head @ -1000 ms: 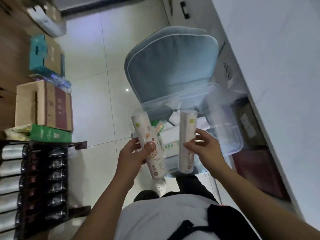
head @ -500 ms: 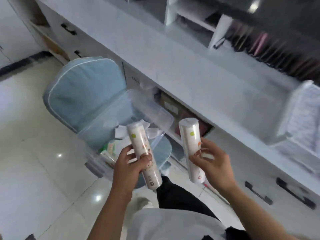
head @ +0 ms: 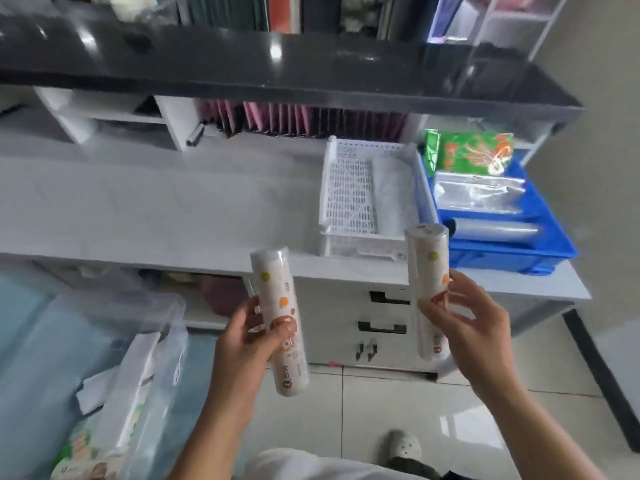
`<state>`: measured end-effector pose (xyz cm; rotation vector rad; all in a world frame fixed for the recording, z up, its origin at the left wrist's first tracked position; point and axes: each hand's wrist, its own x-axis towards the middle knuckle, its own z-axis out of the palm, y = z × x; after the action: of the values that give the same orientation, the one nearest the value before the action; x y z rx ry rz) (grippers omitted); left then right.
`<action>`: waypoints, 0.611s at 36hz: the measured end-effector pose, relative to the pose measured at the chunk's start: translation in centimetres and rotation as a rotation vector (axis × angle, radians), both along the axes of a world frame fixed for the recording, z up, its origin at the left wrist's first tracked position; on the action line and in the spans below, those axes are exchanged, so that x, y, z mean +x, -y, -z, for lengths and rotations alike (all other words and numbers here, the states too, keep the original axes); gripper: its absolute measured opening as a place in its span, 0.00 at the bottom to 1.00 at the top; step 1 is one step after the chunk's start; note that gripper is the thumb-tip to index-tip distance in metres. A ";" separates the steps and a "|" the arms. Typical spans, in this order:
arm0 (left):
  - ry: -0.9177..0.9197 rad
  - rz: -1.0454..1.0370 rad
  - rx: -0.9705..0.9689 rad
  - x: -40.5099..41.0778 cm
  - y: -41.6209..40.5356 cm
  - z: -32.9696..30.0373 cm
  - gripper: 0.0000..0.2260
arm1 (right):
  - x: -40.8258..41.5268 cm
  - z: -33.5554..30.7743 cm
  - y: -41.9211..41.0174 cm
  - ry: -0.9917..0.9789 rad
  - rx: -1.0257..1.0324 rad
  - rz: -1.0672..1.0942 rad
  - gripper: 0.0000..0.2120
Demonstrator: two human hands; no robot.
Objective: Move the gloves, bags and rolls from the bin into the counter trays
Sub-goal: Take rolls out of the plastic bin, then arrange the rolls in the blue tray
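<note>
My left hand (head: 244, 344) grips a white printed roll (head: 277, 306) held upright in front of the counter. My right hand (head: 467, 327) grips a second white roll (head: 427, 271), its top just below the counter edge. On the counter stand a white perforated tray (head: 346, 195) holding a pale wrapped roll (head: 393, 195) and a blue tray (head: 540, 251) with clear bags, a clear roll and green packets (head: 478, 152). The clear plastic bin (head: 131, 306) sits lower left on a blue chair, with white packages (head: 124, 386) inside.
The white counter (head: 156, 209) stretches left of the trays, under a dark glossy upper shelf (head: 277, 64). White drawers (head: 381, 327) with black handles sit below the counter. A shoe (head: 403, 445) shows on the tiled floor.
The view has swung from the bin on the chair up to the counter. Both hands have carried their rolls away from the bin and towards the trays.
</note>
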<state>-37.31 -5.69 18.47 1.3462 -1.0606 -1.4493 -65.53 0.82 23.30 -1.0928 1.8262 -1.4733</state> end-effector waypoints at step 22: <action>0.053 0.230 -0.015 -27.0 2.4 -3.7 0.25 | -32.1 -2.7 0.9 -0.714 0.217 -0.118 0.28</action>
<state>-64.26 -8.09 22.16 1.2909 -1.2929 -1.5749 -97.64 -0.11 26.00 -1.7183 2.2597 -0.8308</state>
